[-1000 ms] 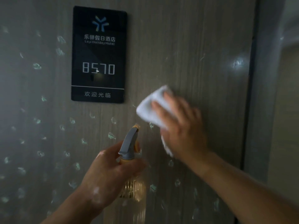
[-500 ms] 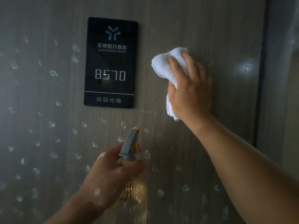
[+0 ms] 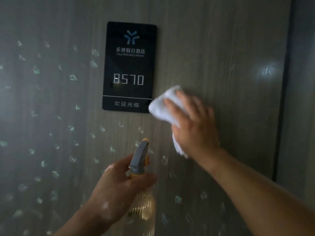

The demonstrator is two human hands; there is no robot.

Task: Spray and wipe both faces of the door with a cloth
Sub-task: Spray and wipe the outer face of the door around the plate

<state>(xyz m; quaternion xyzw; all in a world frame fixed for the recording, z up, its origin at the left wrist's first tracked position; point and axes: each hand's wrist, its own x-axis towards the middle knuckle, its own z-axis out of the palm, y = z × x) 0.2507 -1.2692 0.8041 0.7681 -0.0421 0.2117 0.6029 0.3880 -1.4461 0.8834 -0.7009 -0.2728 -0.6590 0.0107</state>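
Currently, I am viewing the door (image 3: 213, 48) nearly face-on through the head camera, and its grey wood-grain face is filling almost the whole view. The right hand (image 3: 192, 130) is pressing a white cloth (image 3: 163, 108) flat against the door, just right of the lower right corner of the black room sign (image 3: 129, 65). The cloth's left edge is meeting that corner, though I cannot tell whether it is overlapping the sign or only touching it. The fingers (image 3: 172, 106) are lying nearly straight and slightly spread across the cloth, and a fold of cloth is hanging out below the palm. The left hand (image 3: 119, 189) is holding a spray bottle (image 3: 139, 160) lower down, near the middle of the view and apart from the cloth. Its fingers and thumb are curling round the bottle's neck just under the grey trigger head, and the orange-tipped nozzle is pointing up toward the door. The clear ribbed body of the bottle is showing below the hand. I cannot tell whether a finger is resting on the trigger. Droplets (image 3: 72, 77) are clinging to the door left of the sign and below it. The sign is displaying the number 8570. A bright reflection (image 3: 267, 70) is glinting on the door's right side, near the dark door frame (image 3: 298, 99).
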